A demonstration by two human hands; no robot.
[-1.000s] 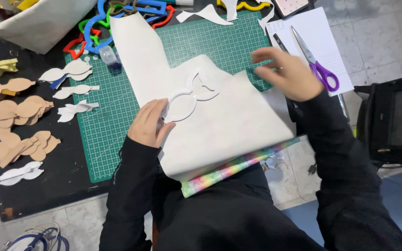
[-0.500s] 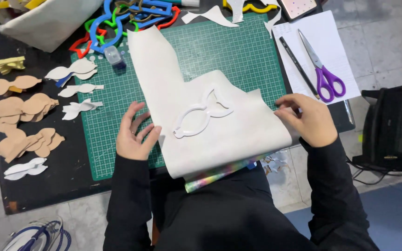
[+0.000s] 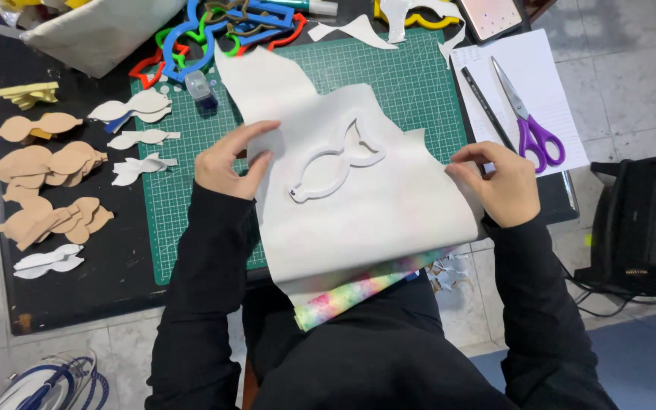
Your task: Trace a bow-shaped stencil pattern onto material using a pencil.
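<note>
A large cream sheet of faux leather (image 3: pixel 373 212) lies over the green cutting mat (image 3: pixel 191 220) and hangs off the table's near edge onto my lap, above a rainbow-coloured roll (image 3: pixel 358 292). A white bow-shaped template (image 3: pixel 332 163) rests on top of the sheet. My left hand (image 3: pixel 229 163) pinches the sheet's left edge, thumb on top. My right hand (image 3: pixel 499 182) grips the sheet's right edge, beside a black pencil (image 3: pixel 487 110).
Purple-handled scissors (image 3: pixel 529 118) lie on white paper (image 3: pixel 548 83) at the right. Tan (image 3: pixel 43 190) and white (image 3: pixel 134 140) cut bow pieces sit left on the black table. Coloured plastic templates (image 3: pixel 214 26) and a small glue bottle (image 3: pixel 200 91) are at the back. A black bag (image 3: pixel 647 228) stands right.
My right hand came down from the pencil and scissors to the sheet's right edge. My left hand moved off the template to the left edge. The sheet and template slid toward the mat's far side.
</note>
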